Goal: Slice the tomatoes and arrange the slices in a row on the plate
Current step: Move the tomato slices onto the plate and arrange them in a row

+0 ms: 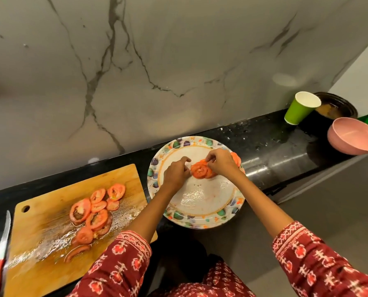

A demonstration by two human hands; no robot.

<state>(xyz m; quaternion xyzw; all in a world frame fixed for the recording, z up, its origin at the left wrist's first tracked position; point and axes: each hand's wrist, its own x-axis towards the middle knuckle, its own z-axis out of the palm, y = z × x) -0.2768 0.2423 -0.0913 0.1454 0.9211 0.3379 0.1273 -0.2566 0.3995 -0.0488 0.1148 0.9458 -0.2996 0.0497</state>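
Note:
A round plate with a coloured leaf rim sits on the dark counter. Tomato slices lie overlapping near its far side, and another slice shows past my right wrist. My right hand pinches the far edge of the overlapping slices. My left hand has curled fingers touching the left side of those slices. Several more slices lie in a wet heap on the wooden cutting board to the left.
A knife with a red handle lies left of the board. At the far right stand a green paper cup, a dark pot and a pink bowl. A marble wall rises behind the counter.

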